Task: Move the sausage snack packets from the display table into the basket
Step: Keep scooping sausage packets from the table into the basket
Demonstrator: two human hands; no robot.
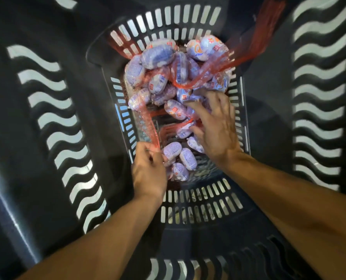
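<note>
Both hands reach into basket (188,201); sausage packets (160,57) lie beneath them.

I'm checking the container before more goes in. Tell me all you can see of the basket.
The basket is dark plastic, deep, its walls pierced by rows of slots. Seen from above, it stands upright and holds many pale sausage snack packets in red netting. The left hand and right hand reach inside.
</note>
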